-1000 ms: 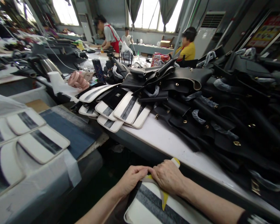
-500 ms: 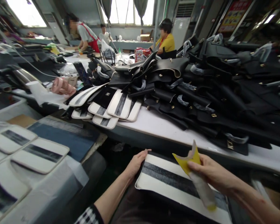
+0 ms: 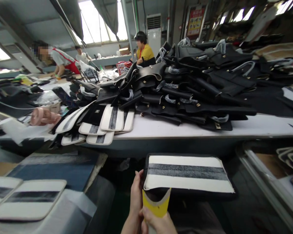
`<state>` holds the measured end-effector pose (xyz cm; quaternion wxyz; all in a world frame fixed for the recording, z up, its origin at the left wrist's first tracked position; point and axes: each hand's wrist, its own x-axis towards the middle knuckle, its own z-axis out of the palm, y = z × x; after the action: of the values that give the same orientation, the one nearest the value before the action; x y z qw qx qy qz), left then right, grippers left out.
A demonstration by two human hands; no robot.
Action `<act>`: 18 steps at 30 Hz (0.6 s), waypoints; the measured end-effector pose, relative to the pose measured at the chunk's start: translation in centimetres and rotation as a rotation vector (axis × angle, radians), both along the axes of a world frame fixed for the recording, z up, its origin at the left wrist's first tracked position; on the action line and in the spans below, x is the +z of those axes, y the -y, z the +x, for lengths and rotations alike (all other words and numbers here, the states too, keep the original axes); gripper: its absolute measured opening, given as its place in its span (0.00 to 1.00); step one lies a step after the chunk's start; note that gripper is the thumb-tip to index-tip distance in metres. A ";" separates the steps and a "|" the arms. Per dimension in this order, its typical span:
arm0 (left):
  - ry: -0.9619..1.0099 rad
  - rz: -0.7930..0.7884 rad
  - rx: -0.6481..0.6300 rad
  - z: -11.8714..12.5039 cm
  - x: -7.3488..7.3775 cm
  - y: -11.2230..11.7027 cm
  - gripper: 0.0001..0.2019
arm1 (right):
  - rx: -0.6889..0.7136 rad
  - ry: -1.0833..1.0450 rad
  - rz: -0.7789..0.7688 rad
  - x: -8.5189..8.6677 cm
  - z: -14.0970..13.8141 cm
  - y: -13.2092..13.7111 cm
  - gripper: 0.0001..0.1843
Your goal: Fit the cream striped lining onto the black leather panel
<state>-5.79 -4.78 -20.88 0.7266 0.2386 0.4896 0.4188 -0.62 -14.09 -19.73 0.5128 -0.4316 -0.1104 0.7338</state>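
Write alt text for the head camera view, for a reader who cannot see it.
A right hand pinches a yellow strip at the near edge of a white, grey-striped panel, the left hand against its corner. Behind, a white table carries heaped black bag pieces.

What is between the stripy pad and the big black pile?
Head view: only bare white table lies between the stripy pad and the black pile.

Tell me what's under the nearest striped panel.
A black layer shows under the edges of the striped panel; a yellow strip, pinched by the right hand, overlaps its near-left corner. The rest is covered.
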 end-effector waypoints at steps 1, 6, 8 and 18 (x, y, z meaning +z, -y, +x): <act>-0.029 0.042 0.002 -0.3 0.1 -0.5 0.31 | -0.052 -0.042 -0.023 -0.3 -1.0 -0.4 0.35; -0.204 0.239 -0.128 -1.8 1.1 -3.2 0.29 | -0.186 -0.241 -0.123 -0.6 -3.5 -2.2 0.37; -0.296 0.337 -0.206 -1.8 1.7 -4.1 0.25 | -0.222 -0.286 -0.157 -0.4 -4.0 -2.6 0.37; -0.525 0.633 -0.404 1.1 3.7 -6.2 0.20 | -0.382 -0.223 -0.196 1.2 -5.1 -3.4 0.30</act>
<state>-4.71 1.43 -17.16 0.5364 0.6377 0.4487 0.3229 -5.75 -10.64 -18.49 0.6071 -0.4088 0.1021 0.6737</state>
